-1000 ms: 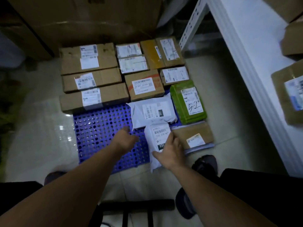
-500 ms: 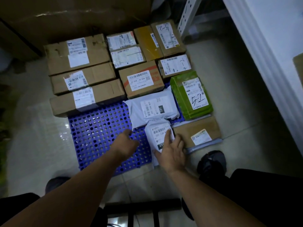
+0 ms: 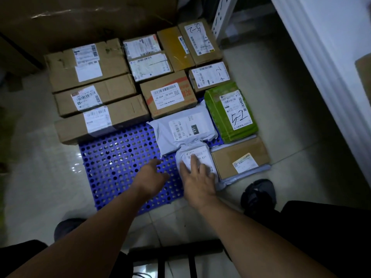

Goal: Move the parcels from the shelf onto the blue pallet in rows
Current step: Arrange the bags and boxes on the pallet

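Observation:
A blue perforated pallet [image 3: 120,163] lies on the tiled floor, its far part covered by rows of cardboard parcels [image 3: 100,95]. A small white poly-bag parcel [image 3: 202,155] lies near the pallet's front, below a larger white bag [image 3: 184,127]. My right hand [image 3: 197,180] presses flat on the small white bag with fingers spread. Just left of that bag, my left hand [image 3: 152,178] hovers over bare pallet with loosely curled fingers, holding nothing. A green parcel [image 3: 230,111] and a brown box [image 3: 241,157] lie to the right.
A white shelf [image 3: 325,47] runs along the right side, with the corner of a cardboard parcel [image 3: 364,69] on it. Large cardboard sheets [image 3: 80,19] lean at the back. A metal upright [image 3: 222,15] stands behind the pallet. My shoes [image 3: 259,195] stand near the pallet's front edge.
My right hand slid up onto the small white bag and flattened it against the pallet. My left hand shifted slightly right. The camera tilted down, away from the shelf.

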